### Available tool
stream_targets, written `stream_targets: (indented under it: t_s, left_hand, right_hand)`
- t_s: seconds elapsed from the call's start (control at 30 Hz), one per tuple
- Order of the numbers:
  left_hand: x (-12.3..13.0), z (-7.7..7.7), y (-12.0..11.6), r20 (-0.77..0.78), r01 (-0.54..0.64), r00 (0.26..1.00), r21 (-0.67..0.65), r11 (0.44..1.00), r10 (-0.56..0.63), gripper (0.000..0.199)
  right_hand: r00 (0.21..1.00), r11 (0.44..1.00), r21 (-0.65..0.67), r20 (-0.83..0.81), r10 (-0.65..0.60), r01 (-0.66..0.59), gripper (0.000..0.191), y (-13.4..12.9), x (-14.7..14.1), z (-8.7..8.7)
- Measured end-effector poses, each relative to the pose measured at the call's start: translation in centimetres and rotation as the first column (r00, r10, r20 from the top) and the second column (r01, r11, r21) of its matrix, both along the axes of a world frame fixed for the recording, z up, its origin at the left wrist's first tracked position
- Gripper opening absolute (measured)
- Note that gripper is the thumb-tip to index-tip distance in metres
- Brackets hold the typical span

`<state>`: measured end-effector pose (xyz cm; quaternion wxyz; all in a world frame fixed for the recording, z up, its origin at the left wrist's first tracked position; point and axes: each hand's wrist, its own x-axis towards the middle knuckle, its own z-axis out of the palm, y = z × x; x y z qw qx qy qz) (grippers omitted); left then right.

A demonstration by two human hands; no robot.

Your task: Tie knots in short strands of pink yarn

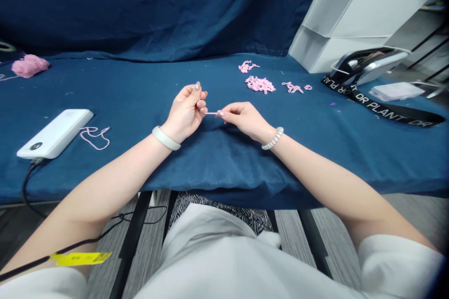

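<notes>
Over the front middle of the blue cloth, my left hand (187,108) is closed in a pinch on a thin pink yarn (211,113). My right hand (242,119) pinches the same yarn, and a short taut length shows between the two hands. Beyond my right hand lie small piles of knotted pink yarn (260,84), with more bits (293,87) to their right. A loose yarn strand (94,139) rests to the left of my left hand. At the far left sits a pink yarn ball (30,66).
A white power bank (56,134) with a black cable lies at the left. White boxes (361,14) stand at the back right. Near them are a black lettered strap (382,108), a silver-black object (372,66) and a flat clear case (396,91).
</notes>
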<state>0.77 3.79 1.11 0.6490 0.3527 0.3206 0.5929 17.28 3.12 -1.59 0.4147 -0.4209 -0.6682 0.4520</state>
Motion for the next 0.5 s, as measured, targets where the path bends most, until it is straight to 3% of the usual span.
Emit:
stream_targets:
  t_s: [0.2, 0.5]
  left_hand:
    - [-0.3, -0.5, 0.4, -0.148, -0.030, 0.988, 0.046, 0.998, 0.037, 0.022]
    - [-0.3, -0.9, 0.1, -0.222, 0.009, 0.975, 0.159, 0.987, 0.027, 0.038]
  right_hand:
    - [0.995, 1.000, 0.007, 0.097, 0.024, -0.025, 0.020, 0.9, 1.2, 0.1]
    - [0.973, 0.998, 0.056, 0.228, -0.036, 0.024, 0.039, 0.6, 1.8, 0.8]
